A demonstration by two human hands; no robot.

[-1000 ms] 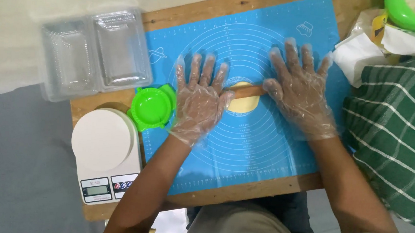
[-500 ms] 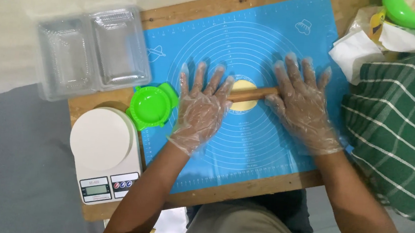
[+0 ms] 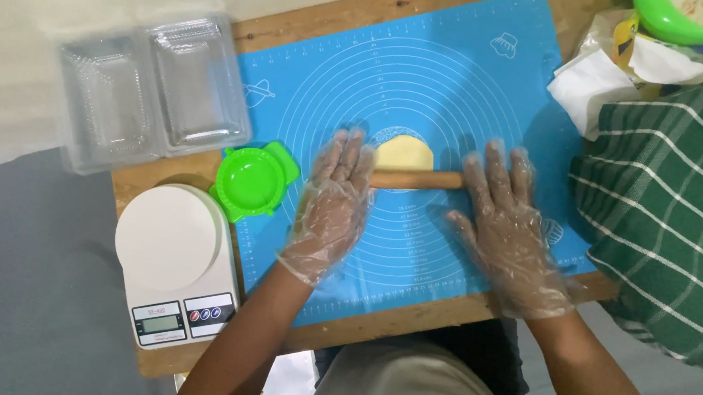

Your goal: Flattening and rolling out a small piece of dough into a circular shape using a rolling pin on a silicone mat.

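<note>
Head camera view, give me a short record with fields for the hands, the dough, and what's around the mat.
left hand: gloved, flat on the left end of the wooden rolling pin
right hand: gloved, flat on the pin's right end
dough: pale yellow disc under the pin, on the blue mat
left of mat: green round mould, white kitchen scale, clear plastic container
right of mat: green striped cloth
</note>
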